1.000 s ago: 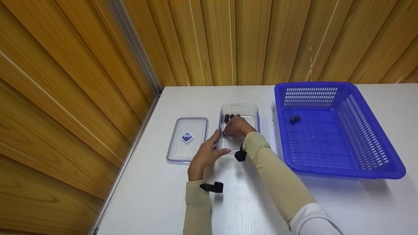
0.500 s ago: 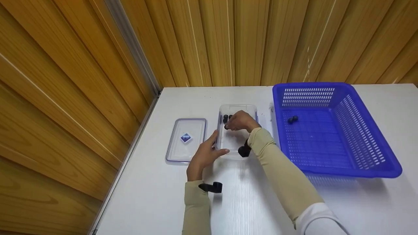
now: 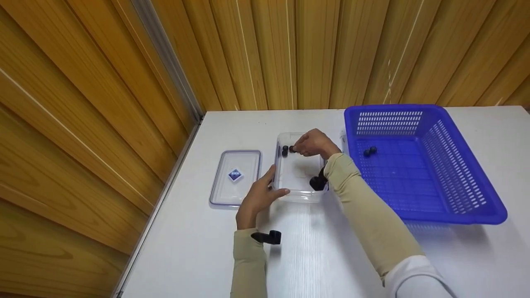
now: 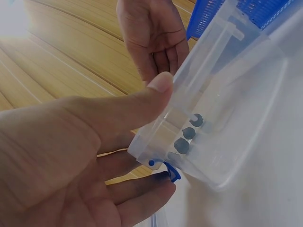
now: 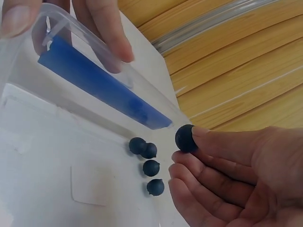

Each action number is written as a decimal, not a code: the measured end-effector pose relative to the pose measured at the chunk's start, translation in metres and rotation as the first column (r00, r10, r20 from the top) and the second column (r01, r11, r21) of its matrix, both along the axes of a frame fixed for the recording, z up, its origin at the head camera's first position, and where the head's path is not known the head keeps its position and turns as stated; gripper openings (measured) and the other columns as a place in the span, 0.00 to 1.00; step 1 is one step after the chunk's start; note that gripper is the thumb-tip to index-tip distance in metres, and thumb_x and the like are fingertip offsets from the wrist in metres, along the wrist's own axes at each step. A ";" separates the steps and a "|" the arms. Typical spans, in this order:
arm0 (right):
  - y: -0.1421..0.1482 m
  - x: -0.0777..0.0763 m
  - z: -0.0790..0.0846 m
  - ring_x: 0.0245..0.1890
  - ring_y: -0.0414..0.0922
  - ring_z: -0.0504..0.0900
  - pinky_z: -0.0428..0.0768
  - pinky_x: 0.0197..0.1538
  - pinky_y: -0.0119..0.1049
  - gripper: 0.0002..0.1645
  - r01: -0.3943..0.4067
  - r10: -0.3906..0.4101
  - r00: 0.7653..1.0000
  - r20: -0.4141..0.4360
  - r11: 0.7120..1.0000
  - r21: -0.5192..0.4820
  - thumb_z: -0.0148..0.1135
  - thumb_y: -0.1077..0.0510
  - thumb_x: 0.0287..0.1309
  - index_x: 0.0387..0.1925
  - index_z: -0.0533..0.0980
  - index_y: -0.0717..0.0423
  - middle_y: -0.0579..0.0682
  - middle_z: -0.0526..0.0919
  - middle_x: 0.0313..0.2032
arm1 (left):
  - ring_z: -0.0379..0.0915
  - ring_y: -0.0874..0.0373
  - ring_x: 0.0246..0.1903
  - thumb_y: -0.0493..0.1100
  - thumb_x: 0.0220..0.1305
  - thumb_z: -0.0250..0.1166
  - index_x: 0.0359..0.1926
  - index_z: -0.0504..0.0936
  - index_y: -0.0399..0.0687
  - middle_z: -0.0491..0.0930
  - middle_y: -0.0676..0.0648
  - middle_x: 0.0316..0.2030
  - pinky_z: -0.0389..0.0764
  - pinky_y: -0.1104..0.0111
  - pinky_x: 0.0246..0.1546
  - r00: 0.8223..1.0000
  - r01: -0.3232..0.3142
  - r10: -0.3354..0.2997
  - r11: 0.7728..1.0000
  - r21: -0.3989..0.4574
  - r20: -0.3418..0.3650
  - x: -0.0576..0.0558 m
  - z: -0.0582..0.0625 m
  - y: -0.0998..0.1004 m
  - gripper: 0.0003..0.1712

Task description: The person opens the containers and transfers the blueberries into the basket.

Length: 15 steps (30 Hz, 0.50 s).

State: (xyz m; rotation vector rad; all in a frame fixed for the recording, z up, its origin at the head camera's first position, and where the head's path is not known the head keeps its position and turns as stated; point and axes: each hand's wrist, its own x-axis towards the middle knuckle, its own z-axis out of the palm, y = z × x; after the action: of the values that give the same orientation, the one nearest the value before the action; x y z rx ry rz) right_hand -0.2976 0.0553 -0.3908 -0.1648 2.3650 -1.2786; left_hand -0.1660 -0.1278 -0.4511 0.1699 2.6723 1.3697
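Clear shiny plastic box point(image 3: 301, 195). Dark matt balls point(image 5: 151, 168). Blue plastic basket point(image 3: 430, 217), right. Smooth white surface point(image 3: 186, 252). Wood-look walls point(image 3: 265, 54).

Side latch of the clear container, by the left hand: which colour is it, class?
Blue; the side latch shows best in the right wrist view.

No readable text, blue diamond label point(image 3: 235, 175) on the clear lid point(image 3: 225, 195), its markings (too small) illegible

Wood-grain walls point(image 3: 256, 54) border a white tabletop point(image 3: 186, 248).
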 end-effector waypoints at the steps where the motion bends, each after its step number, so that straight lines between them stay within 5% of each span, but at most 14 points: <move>1: 0.002 -0.001 0.001 0.31 0.41 0.78 0.80 0.46 0.36 0.16 0.003 -0.003 1.000 0.007 1.000 -0.005 0.62 0.61 0.54 0.45 0.79 0.66 0.57 0.83 0.38 | 0.54 0.49 0.65 0.55 0.54 0.66 0.72 0.46 0.51 0.50 0.46 0.69 0.57 0.59 0.65 1.000 0.001 -0.001 1.000 0.000 -0.003 0.000 0.000 0.000 0.52; 15: 0.034 -0.010 0.028 0.37 0.43 0.80 0.76 0.54 0.42 0.19 0.066 -0.066 0.998 0.002 0.995 -0.068 0.60 0.61 0.57 0.49 0.76 0.68 0.63 0.79 0.48 | 0.53 0.49 0.66 0.53 0.55 0.67 0.72 0.46 0.48 0.48 0.47 0.70 0.58 0.59 0.65 1.000 -0.007 0.006 0.999 0.043 0.024 0.000 -0.001 0.001 0.52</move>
State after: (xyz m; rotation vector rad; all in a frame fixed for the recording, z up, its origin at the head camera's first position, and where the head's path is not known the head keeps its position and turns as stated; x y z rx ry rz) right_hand -0.3079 0.0890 -0.3629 -0.1083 2.3470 -1.3909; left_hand -0.1663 -0.1269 -0.4521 0.1484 2.6281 1.4230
